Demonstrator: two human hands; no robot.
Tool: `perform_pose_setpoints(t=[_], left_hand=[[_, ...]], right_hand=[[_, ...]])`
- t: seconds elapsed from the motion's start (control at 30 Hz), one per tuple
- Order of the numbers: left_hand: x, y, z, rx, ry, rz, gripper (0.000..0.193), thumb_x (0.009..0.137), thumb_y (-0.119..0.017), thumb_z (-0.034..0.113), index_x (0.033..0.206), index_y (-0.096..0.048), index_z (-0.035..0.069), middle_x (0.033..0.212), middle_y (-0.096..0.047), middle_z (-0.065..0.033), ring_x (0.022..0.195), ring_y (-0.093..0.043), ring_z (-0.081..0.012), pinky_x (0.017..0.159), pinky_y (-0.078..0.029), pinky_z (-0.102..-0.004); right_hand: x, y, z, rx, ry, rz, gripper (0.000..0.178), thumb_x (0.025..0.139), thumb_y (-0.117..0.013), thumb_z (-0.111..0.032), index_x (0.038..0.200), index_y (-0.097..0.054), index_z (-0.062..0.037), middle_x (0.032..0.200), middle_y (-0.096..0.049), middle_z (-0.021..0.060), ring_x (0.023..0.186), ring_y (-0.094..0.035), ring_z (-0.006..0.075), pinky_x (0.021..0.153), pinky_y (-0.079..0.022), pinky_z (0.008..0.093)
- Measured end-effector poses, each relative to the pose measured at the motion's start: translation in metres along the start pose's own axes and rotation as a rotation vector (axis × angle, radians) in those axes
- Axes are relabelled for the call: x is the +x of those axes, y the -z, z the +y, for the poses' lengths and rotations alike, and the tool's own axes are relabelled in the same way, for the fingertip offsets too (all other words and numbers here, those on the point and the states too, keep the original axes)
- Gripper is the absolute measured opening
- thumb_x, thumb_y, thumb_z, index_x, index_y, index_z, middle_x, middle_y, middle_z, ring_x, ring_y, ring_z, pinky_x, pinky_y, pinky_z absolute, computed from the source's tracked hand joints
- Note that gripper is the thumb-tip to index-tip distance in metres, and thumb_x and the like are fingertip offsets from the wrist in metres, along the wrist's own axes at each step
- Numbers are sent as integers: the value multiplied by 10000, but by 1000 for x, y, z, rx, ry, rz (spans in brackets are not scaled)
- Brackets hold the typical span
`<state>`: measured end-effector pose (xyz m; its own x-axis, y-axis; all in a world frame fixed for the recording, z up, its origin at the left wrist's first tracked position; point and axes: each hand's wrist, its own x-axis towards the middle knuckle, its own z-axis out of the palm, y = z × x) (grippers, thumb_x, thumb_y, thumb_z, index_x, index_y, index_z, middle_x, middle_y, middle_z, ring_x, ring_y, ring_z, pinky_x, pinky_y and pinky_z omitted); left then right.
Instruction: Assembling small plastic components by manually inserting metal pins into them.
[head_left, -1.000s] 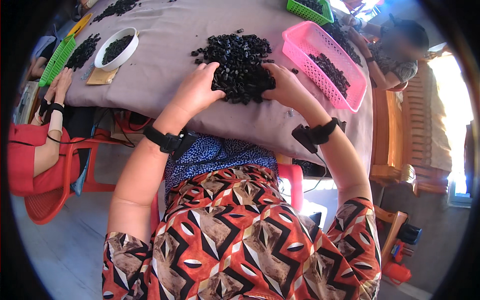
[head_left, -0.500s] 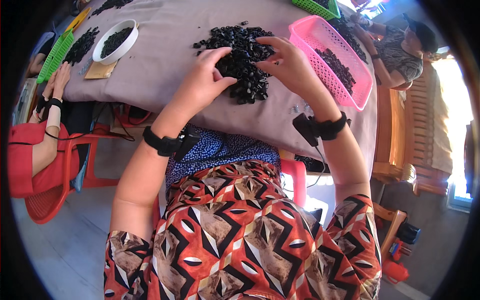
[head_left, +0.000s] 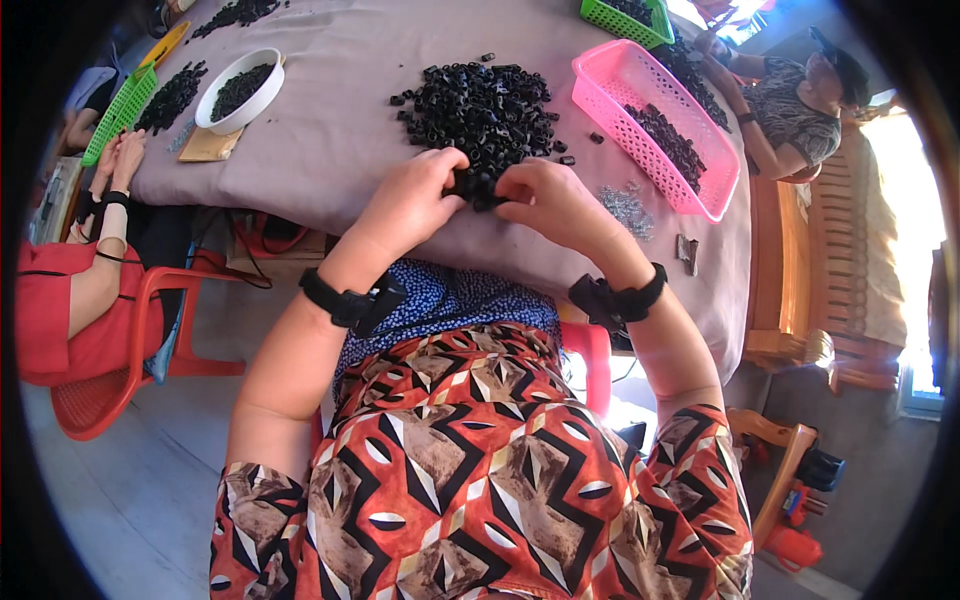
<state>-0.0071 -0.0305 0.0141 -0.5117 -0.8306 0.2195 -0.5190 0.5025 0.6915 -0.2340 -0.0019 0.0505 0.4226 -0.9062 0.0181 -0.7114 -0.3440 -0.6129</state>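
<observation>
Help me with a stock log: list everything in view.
small plastic-looking pieces: uncountable, black, table centre; more heaps left and right
perforated rectangular plastic basket: one, pink, right
perforated plastic baskets: two, green, far left and top right
round deep bowl: one, white, upper left
flat sheet: one, brown, beside the bowl
small shiny bits: uncountable, silver, near the pink basket
crumpled scrap: one, grey-brown, right table edge
flat tray: one, yellow, far upper left
tablecloth: one, mauve, on the table
slatted wooden furniture: count unclear, brown, far right
plastic chairs: at least two, red, left and below
co-workers: at least two, red and grey tops, left and right
wristbands: two, black, forearms
left hand, right hand: one each, bare, heap's near edge
</observation>
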Motion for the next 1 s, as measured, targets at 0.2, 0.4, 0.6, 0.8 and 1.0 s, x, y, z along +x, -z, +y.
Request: perform_pose_setpoints(t=[0.2, 0.4, 0.6, 0.8, 1.0], left_hand=[[12, -8, 10, -125, -31, 87, 454, 788, -732, -20, 1212, -580, 35, 1008, -593, -87, 711, -577, -142, 671, -502, -287], [-16, 0, 12, -229, 56, 159, 431, 796, -737, 9, 1198, -585, 37, 1003, -591, -93, 640, -582, -148, 632, -507, -299], [-38, 2, 39, -228, -86, 207, 320, 826, -720, 9, 1130, -623, 35, 921, -600, -86, 650, -580, -152, 611, -500, -284], [-57, 73, 127, 91, -635, 401, 189, 863, -687, -23, 1050, -682, -4, 954, -687, -153, 762, -652, -233, 655, -538, -309], [-77, 100, 186, 125, -845, 431, 204, 946, -579, 232, 1059, -641, 73, 782, -625, -130, 613, -560, -257, 527, -482, -367]], right_hand=[[6, 8, 5, 143, -29, 186, 269, 794, -754, -107, 1040, -711, -6, 889, -685, 88, 820, -668, 171, 747, -533, 310], [-47, 38, 16, 152, -198, 360, 231, 833, -729, -124, 1021, -701, 9, 856, -692, 113, 741, -640, 165, 717, -529, 299], [-77, 13, 20, -198, -266, 325, 171, 831, -690, -103, 960, -668, 7, 877, -682, 183, 808, -671, 328, 745, -531, 404], [-81, -5, 22, -343, -306, 307, 135, 848, -618, -74, 969, -638, -19, 957, -638, 170, 901, -647, 394, 785, -522, 475], [-76, -10, 18, -354, -265, 356, 146, 841, -571, -40, 970, -635, -18, 957, -629, 191, 881, -643, 417, 794, -526, 487]])
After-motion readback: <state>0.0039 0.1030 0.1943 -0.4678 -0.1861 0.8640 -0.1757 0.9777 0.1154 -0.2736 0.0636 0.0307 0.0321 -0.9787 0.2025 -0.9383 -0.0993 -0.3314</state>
